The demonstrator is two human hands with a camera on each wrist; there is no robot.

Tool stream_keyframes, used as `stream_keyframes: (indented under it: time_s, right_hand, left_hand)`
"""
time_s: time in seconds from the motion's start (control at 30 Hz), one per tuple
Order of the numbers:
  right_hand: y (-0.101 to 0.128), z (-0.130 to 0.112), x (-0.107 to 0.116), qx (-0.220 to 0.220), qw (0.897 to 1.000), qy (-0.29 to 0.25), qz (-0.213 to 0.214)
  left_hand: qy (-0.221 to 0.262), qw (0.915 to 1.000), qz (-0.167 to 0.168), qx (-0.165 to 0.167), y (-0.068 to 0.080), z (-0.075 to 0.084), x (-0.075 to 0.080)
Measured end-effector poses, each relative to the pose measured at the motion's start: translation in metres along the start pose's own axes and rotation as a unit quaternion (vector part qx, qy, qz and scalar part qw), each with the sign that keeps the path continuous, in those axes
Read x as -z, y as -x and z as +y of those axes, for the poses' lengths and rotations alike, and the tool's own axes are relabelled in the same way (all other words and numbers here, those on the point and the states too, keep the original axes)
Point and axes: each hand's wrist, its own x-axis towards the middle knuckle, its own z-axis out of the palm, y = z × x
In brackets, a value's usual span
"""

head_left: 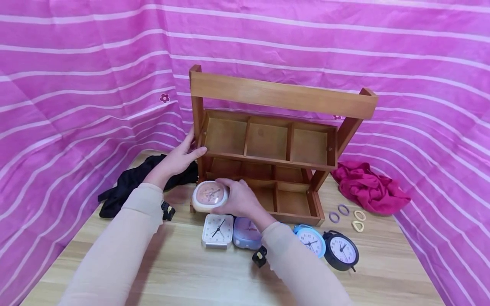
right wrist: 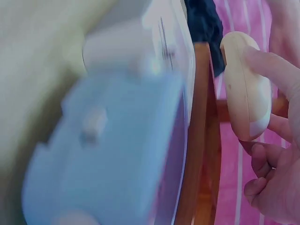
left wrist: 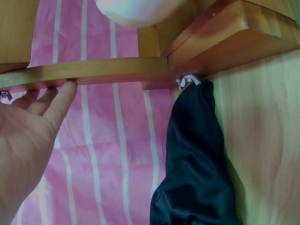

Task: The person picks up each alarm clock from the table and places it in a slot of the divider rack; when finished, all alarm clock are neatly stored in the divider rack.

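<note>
My right hand (head_left: 239,199) grips a rounded clock (head_left: 209,193) with a cream body and pinkish face, at the lower left front of a wooden shelf rack (head_left: 283,95). In the right wrist view that clock (right wrist: 246,89) shows edge-on between thumb and fingers. My left hand (head_left: 180,157) holds the rack's left post, thumb across the front; in the left wrist view its fingertips (left wrist: 70,86) press the post's outer face. Below the held clock stand a white square clock (head_left: 217,229) and a purple-blue clock (head_left: 245,233), partly hidden by the right wrist.
A light blue clock (head_left: 311,241) and a black round clock (head_left: 342,251) stand at right. Several purple and yellow rings (head_left: 360,215) lie behind them, near a crumpled red cloth (head_left: 369,189). Black cloth (head_left: 126,185) lies left of the rack. Pink striped curtains (head_left: 268,25) enclose the table.
</note>
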Motion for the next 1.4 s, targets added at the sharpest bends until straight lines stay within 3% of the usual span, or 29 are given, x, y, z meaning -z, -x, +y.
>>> stream_keyframes:
  time_s: [0.4, 0.73, 0.87, 1.1, 1.4]
  right_hand:
    - [-0.021, 0.036, 0.014, -0.042, 0.999, -0.030, -0.008]
    - [-0.025, 0.036, 0.004, -0.061, 0.997, -0.024, -0.028]
    - [-0.027, 0.033, -0.002, -0.073, 0.997, 0.009, -0.030]
    - [-0.025, 0.028, -0.013, -0.078, 0.989, 0.125, -0.033]
    - [-0.027, 0.028, -0.011, -0.063, 0.988, 0.139, -0.033]
  left_hand:
    - [-0.009, 0.9999, 0.005, 0.008, -0.005, 0.004, 0.001]
    - [-0.008, 1.0000, 0.002, 0.001, 0.001, -0.002, -0.001]
    - [-0.009, 0.9999, 0.007, -0.006, 0.003, -0.005, -0.002]
    - [-0.012, 0.9999, 0.002, 0.004, 0.005, -0.003, -0.002]
    - [-0.009, 0.9999, 0.007, 0.010, 0.005, -0.003, -0.001]
